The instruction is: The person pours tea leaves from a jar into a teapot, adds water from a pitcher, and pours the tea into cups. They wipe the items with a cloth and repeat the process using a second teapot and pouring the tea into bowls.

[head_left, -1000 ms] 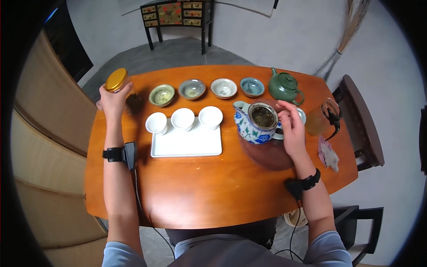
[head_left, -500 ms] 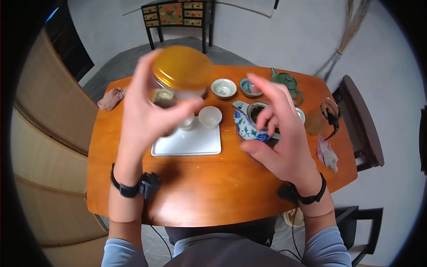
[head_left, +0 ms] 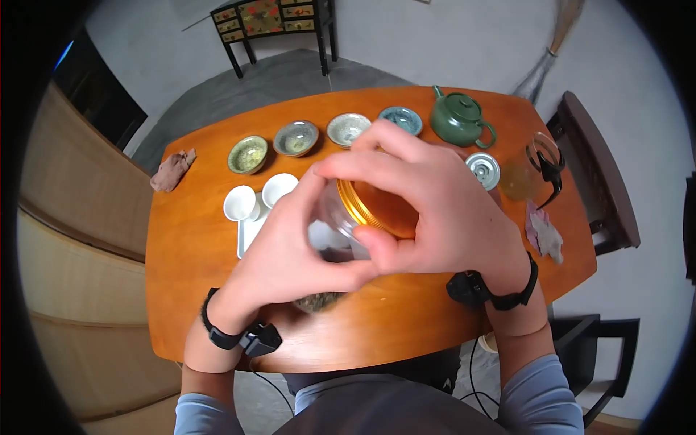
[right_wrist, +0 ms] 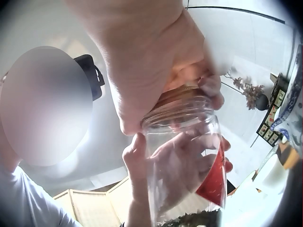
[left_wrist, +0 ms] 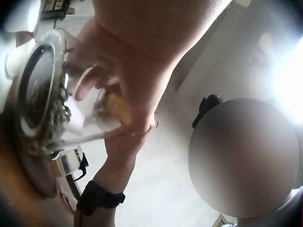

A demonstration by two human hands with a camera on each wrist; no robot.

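Both hands meet over the middle of the table around a clear jar (head_left: 330, 217) with a gold lid (head_left: 354, 205). The left hand (head_left: 279, 254) grips the jar's body, thumb along the near side. From above, the right hand (head_left: 453, 210) grips the lid, fingers and thumb curled round its rim. Dark dried leaves (left_wrist: 57, 111) lie at the bottom of the jar, and a red label (right_wrist: 215, 182) shows on its side. The jar is tilted, its lid towards the right. Two white cups (head_left: 241, 204) stand behind the left hand, near a mostly hidden white tray (head_left: 245, 239).
Several glazed bowls (head_left: 296, 138) line the far side, beside a green teapot (head_left: 457, 122). A metal lid (head_left: 483, 171), a glass pitcher (head_left: 518, 181) and a crumpled cloth (head_left: 544, 235) lie to the right. A brown lump (head_left: 172, 171) sits far left. The hands hide the blue-and-white teapot in the head view.
The left hand has brought the jar from the table's far left to the middle. The right hand has left the blue-and-white teapot and now grips the jar's lid.
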